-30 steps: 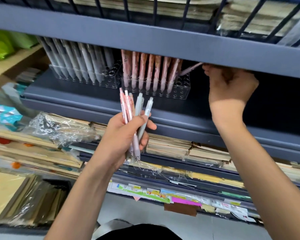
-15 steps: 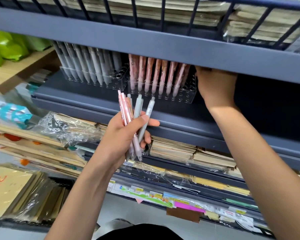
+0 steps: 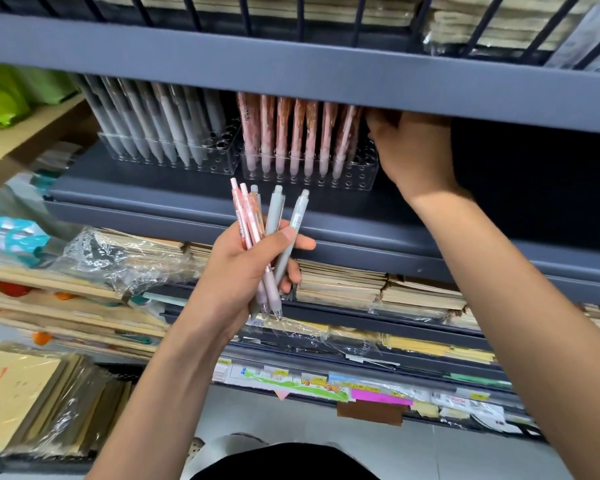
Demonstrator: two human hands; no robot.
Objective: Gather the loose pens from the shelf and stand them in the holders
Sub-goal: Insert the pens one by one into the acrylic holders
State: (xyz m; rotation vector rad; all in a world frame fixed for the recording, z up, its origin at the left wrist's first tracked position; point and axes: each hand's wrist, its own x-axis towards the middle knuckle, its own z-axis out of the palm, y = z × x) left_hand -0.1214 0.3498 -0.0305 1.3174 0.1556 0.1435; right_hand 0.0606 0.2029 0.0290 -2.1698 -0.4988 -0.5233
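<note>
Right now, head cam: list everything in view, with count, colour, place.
shelf: one, blue-grey, centre
clear holders: two, transparent, side by side on it
grey pens: one row, grey, in the left one
pink pens: one row, pink, in the right one
loose pens: about five, pink and grey, held, centre
paper stacks: several, tan, wrapped, tiers below
left hand: grips loose pens
right hand: at pink row's right end, fingertips hidden
</note>
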